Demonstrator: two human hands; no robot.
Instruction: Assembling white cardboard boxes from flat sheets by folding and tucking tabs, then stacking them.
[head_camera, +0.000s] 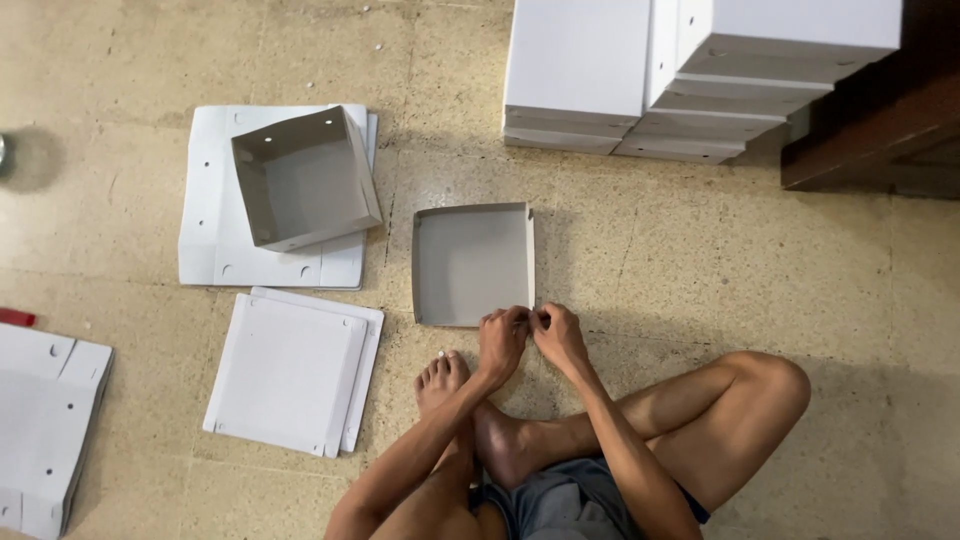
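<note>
Two hands meet at the near right corner of a shallow grey cardboard tray (472, 262) that lies flat on the speckled stone floor (700, 260). Left hand (502, 340) is closed, fingers pinching the tray's corner flap; right hand (556, 336) is likewise closed, fingertips pressed to the same corner, touching the left. Person sits cross-legged at the floor's near edge, bare feet just below the hands. Left of the tray, a deeper folded box (305, 192) rests tilted on a pile of flat white blanks (210, 225). A second pile of flat blanks (292, 372) lies nearer, beside the left foot. Stacked finished white boxes (690, 75) stand at the far edge, well apart from the hands.
</note>
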